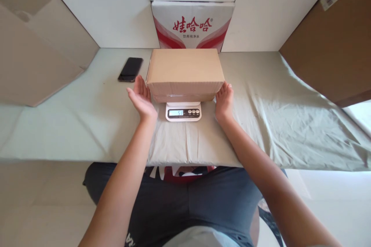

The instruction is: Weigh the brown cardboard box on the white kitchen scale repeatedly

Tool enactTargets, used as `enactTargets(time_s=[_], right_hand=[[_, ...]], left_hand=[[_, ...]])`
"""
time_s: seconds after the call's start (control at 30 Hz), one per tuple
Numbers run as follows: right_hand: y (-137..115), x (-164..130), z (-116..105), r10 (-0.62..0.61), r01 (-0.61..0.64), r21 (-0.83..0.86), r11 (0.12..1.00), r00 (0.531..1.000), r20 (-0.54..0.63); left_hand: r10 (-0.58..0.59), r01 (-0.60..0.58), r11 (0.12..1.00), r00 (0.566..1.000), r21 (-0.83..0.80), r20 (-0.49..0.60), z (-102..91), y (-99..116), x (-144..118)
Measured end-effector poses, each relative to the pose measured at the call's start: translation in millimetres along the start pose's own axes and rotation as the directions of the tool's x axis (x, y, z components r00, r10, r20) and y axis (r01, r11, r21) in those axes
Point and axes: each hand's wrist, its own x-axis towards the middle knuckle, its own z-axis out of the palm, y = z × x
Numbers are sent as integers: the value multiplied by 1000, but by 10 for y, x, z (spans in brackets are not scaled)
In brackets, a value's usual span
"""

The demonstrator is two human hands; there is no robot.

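While the brown carton (185, 65) sat on the white scale (184, 114), overhanging both sides, left hand (142, 98), palm spread, and right hand (225, 102), fingers unclosed, flanked its ends, contact unclear. Cloth-covered table (257, 123) ran from scale to near edge and well past right hand; phone (130, 69) lay near left.

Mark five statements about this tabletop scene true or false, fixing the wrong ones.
1. The plain brown cardboard box rests on the small white digital scale. True.
2. The scale shows no digits. False: its rectangular display appears to read 51.
3. The black rectangular phone lies on the pale grey-green cloth. True.
4. The bare left hand and bare right hand are at opposite sides of the box. True.
5. The phone is nearest the right hand. False: it is nearer the left.
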Motion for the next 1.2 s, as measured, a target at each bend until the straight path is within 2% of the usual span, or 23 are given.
enactTargets(time_s=[0.2,0.67,1.2], right_hand=[[45,105,-26,16,-15,25,1000,999,-43],[53,158,-43,36,-34,58,998,999,-25],[-4,146,-39,59,-58,41,997,998,-15]], left_hand=[[-13,13,1000,1000,-6,-2,-9,-43,19],[-62,63,997,998,-43,19,65,21,-24],[15,-20,998,996,54,91,69,4,-102]])
